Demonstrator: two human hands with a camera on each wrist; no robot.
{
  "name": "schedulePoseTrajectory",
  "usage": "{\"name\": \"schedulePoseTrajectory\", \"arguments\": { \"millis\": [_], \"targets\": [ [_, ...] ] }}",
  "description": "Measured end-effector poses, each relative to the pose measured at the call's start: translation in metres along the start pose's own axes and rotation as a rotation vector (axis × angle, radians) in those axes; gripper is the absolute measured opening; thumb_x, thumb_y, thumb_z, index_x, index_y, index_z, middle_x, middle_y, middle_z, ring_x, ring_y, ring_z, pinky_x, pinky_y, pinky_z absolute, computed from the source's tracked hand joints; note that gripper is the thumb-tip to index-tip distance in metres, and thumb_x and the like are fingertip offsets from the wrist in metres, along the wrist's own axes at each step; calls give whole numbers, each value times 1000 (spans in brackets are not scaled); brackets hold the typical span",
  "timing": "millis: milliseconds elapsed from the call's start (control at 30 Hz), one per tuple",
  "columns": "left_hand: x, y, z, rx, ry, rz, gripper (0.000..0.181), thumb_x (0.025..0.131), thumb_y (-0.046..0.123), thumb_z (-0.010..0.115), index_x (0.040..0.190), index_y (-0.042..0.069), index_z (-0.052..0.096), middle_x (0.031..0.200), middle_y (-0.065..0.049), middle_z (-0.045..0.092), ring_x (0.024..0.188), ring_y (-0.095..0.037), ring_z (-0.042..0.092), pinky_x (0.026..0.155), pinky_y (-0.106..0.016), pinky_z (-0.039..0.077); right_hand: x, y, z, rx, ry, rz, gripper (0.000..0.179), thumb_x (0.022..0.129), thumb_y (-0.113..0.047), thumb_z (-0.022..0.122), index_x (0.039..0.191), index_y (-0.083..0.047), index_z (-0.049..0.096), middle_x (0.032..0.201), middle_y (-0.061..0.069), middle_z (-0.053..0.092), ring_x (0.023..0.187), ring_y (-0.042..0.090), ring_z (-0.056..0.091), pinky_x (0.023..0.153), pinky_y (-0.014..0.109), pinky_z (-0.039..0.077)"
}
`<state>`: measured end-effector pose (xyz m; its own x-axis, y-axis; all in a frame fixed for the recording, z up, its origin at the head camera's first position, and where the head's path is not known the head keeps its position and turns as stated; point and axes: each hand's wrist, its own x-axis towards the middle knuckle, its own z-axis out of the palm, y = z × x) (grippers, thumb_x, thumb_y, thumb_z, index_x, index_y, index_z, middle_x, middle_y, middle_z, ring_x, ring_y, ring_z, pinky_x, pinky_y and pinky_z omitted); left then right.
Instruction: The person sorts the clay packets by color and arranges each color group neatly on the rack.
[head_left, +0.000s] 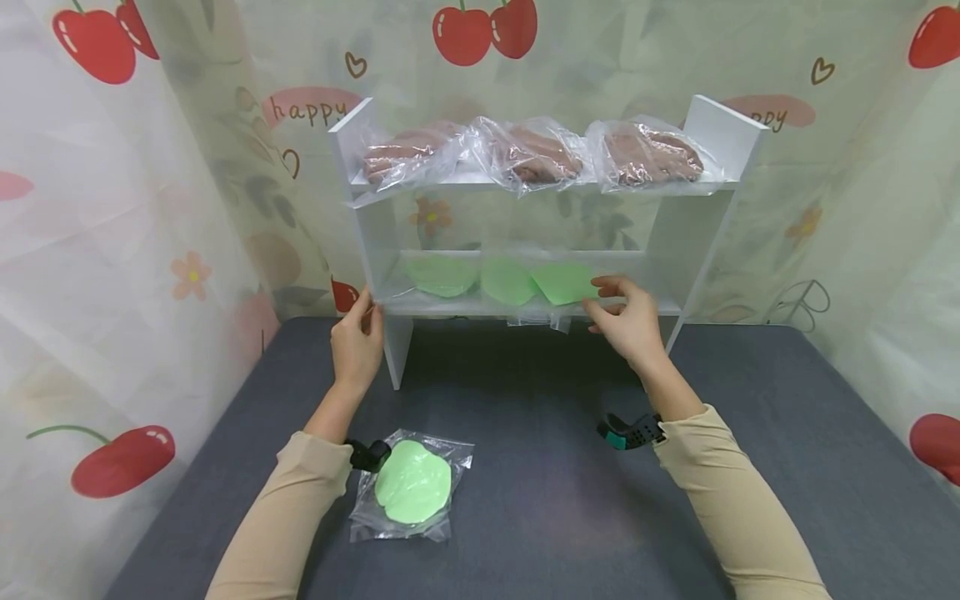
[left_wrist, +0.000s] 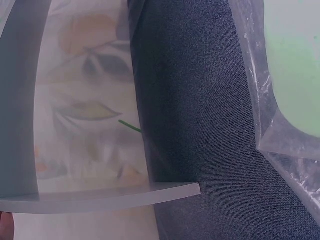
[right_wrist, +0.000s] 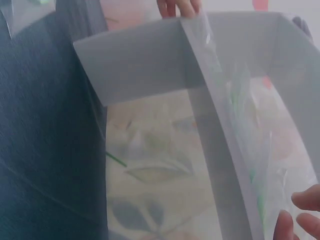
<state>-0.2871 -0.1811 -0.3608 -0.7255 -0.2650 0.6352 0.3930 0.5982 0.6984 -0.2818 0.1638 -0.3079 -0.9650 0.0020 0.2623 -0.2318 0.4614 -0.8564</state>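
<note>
A small white shelf unit [head_left: 693, 250] stands at the back of the table. My left hand [head_left: 357, 343] grips its left side panel where the middle board meets it; the fingertips [right_wrist: 180, 7] show beyond the panel in the right wrist view. On the middle board, flat light-green pieces in clear plastic bags [head_left: 442, 276] stand in a row. My right hand [head_left: 626, 321] is at the right end of this row, beside the rightmost green piece [head_left: 564, 284], thumb and forefinger apart. Another bagged green piece [head_left: 414, 483] lies on the table by my left wrist.
Three clear bags of brown lumpy pieces [head_left: 536, 153] lie along the top board. Dark grey cloth [head_left: 540, 500] covers the table. Patterned curtains [head_left: 120, 250] hang at the back and sides. A thin looped cord [head_left: 804, 302] shows at the back right.
</note>
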Motion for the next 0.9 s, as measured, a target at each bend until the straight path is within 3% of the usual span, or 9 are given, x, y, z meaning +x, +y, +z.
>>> {"name": "schedulePoseTrajectory", "arguments": {
  "millis": [233, 567, 900],
  "targets": [
    [0, -1, 0, 1, 0, 6, 39, 94, 9, 54, 133, 8, 53, 117, -21, 64, 98, -34, 67, 77, -47, 55, -25, -1, 7, 19, -105, -49, 37, 92, -22, 58, 124, -3, 55, 115, 18, 53, 72, -4, 59, 66, 21, 55],
    [0, 0, 1, -4, 3, 13, 38, 94, 7, 54, 132, 6, 54, 118, -22, 63, 98, -35, 67, 77, -48, 55, -56, -3, 27, 51, -227, -110, 26, 91, -17, 61, 114, -6, 61, 100, 14, 61, 71, 3, 62, 66, 25, 56],
    [0, 1, 0, -15, 12, 14, 38, 93, 7, 55, 131, 6, 55, 117, -21, 64, 98, -34, 67, 77, -48, 55, -73, 10, 61, 25, -400, -196, 22, 88, -15, 64, 109, -7, 63, 92, 11, 65, 70, 12, 63, 61, 24, 51]
  ]
}}
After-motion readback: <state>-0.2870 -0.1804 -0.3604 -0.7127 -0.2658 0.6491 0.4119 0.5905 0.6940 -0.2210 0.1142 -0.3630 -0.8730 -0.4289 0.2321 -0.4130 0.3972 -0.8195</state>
